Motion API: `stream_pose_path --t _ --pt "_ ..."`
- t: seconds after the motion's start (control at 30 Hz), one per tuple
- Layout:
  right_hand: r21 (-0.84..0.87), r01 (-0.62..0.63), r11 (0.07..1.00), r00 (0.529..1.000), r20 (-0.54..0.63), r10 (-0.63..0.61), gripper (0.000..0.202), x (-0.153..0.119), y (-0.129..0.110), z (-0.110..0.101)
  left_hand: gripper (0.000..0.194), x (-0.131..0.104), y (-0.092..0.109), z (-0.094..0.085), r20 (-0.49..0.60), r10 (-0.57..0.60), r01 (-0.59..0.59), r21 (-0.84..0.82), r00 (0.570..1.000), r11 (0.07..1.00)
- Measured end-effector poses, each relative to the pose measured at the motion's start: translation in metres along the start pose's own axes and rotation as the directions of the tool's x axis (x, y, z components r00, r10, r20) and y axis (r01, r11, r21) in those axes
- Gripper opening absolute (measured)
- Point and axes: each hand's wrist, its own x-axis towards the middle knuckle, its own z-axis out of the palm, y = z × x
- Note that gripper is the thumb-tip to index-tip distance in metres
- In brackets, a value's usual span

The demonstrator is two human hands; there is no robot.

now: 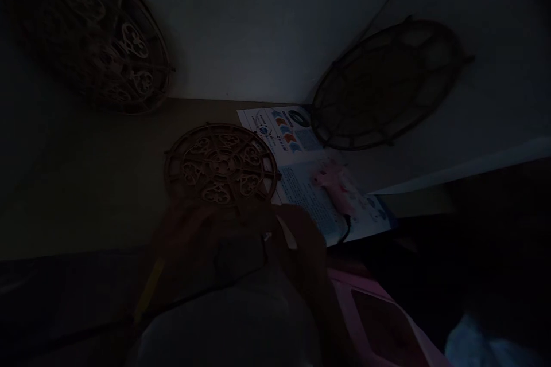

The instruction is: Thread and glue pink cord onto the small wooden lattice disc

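The scene is very dark. A round brown openwork disc [224, 166] with trefoil cut-outs lies flat in front of me, its near edge close to both my hands. My left hand [185, 226] is at the disc's near left edge; its fingers are lost in shadow, and a yellow band [150, 289] circles that wrist. Below the disc's near right side, my right hand [301, 235] is closed around a slim white object [287, 232] whose kind I cannot make out. A thin dark cord [202, 291] runs below the hands.
A pink glue gun [338, 189] with a black cord rests on a printed sheet [293, 183] at the right. Similar round frames lean against the wall at the left [124, 46] and right [387, 86]. A pink-framed item [365, 287] stands at the lower right.
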Motion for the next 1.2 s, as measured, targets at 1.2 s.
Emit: stream_pose_path --t 1.2 --pt "-0.118 0.086 0.989 0.984 0.165 -0.065 0.029 0.006 0.017 0.015 0.032 0.107 -0.016 0.025 0.513 0.143 -0.061 -0.174 0.846 0.983"
